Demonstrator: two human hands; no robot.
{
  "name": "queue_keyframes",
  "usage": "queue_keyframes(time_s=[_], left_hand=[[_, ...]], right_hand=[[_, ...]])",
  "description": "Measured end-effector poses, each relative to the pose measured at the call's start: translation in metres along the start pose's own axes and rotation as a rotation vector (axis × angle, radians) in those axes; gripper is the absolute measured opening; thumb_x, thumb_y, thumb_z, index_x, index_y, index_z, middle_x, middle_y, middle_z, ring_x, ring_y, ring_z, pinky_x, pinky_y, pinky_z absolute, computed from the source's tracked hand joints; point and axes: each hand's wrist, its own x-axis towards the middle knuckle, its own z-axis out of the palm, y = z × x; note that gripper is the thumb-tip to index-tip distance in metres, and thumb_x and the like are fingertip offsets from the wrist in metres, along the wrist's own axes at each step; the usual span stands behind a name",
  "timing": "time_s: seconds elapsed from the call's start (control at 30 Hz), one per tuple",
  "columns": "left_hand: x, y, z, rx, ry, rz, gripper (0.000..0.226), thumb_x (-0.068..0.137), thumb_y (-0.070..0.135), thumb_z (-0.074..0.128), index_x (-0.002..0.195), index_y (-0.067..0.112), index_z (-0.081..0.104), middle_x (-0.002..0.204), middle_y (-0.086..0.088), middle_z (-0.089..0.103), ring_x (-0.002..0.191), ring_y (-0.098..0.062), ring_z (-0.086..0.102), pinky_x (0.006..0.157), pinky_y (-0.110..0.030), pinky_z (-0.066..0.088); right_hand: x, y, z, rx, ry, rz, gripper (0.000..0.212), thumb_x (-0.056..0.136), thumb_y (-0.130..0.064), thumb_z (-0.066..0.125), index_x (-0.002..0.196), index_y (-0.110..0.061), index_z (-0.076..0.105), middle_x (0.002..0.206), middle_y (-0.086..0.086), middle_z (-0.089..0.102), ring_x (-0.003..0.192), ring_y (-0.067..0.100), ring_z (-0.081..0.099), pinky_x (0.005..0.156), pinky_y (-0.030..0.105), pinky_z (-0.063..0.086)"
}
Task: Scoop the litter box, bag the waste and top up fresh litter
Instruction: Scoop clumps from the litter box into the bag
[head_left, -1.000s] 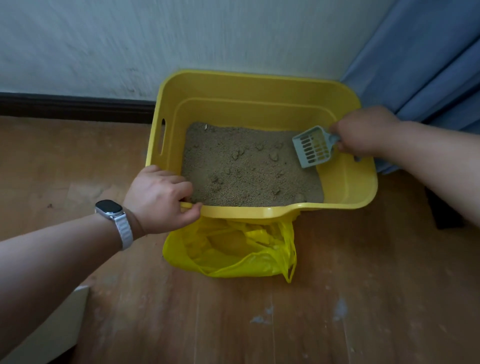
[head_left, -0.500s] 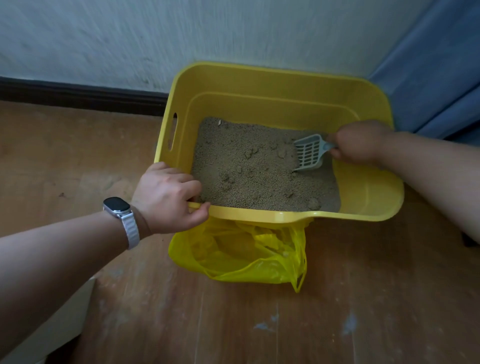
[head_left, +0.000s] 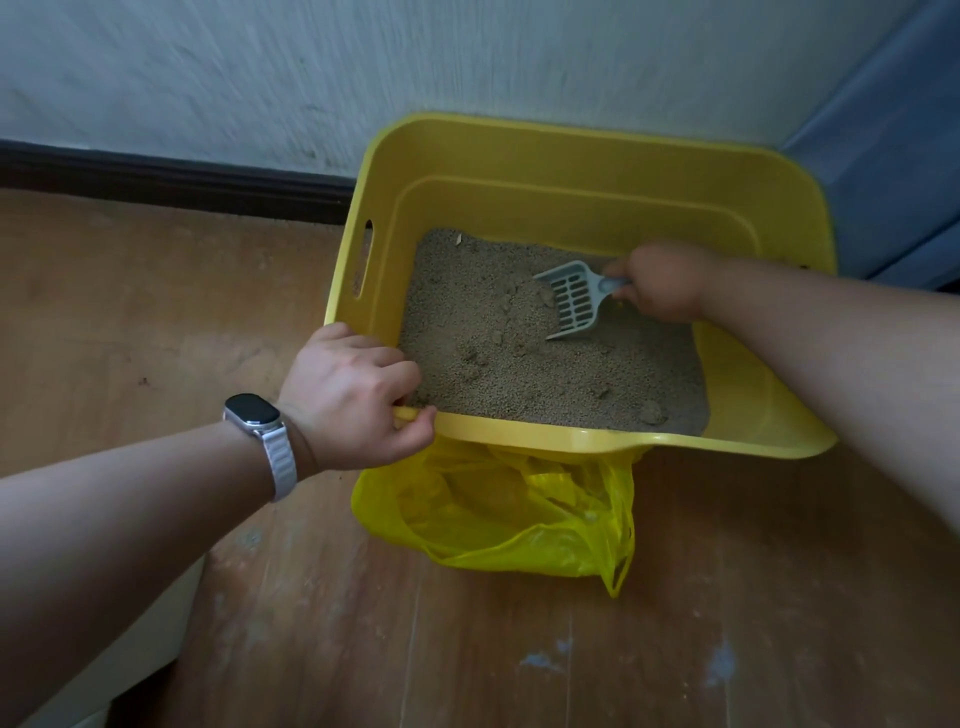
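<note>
- A wooden floor (head_left: 156, 312) of brown boards, scuffed in places, fills the lower view.
- A pale wall (head_left: 467, 62) rises along the floor's far edge.
- A dark skirting board (head_left: 171, 182) runs where wall meets floor, far left.
- A blue curtain (head_left: 893, 156) hangs at the far right corner.
- Pale smudges (head_left: 719, 667) mark the boards, near right.
- A white flat-sided object (head_left: 130, 665) sits at the near left corner; it cannot be identified.
</note>
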Motion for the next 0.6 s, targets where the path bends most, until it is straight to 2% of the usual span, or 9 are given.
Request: queue_keyframes(time_s=[0.07, 0.23, 0.4, 0.6], left_hand=[[0.0, 0.0, 0.0, -0.002, -0.003, -0.005, 0.036, 0.073, 0.046, 0.062, 0.053, 0.019, 0.048, 0.051, 0.003, 0.048, 0.049, -0.025, 0.051, 0.057, -0.032, 0.036], [0.001, 0.001, 0.001, 0.005, -0.008, -0.005, 0.036, 0.072, 0.045, 0.062, 0.053, 0.019, 0.048, 0.051, 0.003, 0.048, 0.049, -0.025, 0.051, 0.058, -0.03, 0.034], [0.001, 0.001, 0.002, 0.008, -0.01, -0.006, 0.037, 0.074, 0.047, 0.061, 0.054, 0.018, 0.048, 0.051, 0.002, 0.048, 0.048, -0.026, 0.051, 0.058, -0.031, 0.035], [0.0, 0.001, 0.002, 0.015, -0.005, -0.01, 0.037, 0.074, 0.047, 0.059, 0.054, 0.018, 0.049, 0.051, 0.002, 0.048, 0.048, -0.026, 0.051, 0.057, -0.031, 0.035]], right_hand=[[0.006, -0.007, 0.002, 0.016, 0.019, -0.039, 0.024, 0.1, -0.027, 0.046, 0.116, -0.019, 0.063, 0.074, -0.005, 0.054, 0.068, 0.013, 0.05, 0.067, 0.032, 0.039], [0.015, -0.024, 0.007, 0.058, 0.017, -0.121, 0.018, 0.099, -0.027, 0.047, 0.1, -0.021, 0.064, 0.077, -0.003, 0.057, 0.073, 0.017, 0.055, 0.071, 0.036, 0.047], [0.019, -0.042, 0.013, 0.091, 0.028, -0.212, 0.019, 0.098, -0.032, 0.048, 0.082, -0.024, 0.057, 0.075, 0.0, 0.055, 0.071, 0.022, 0.054, 0.061, 0.031, 0.039], [0.022, -0.064, 0.023, 0.092, 0.119, -0.278, 0.018, 0.094, -0.035, 0.053, 0.088, -0.021, 0.062, 0.074, 0.0, 0.053, 0.075, 0.022, 0.053, 0.06, 0.029, 0.034]])
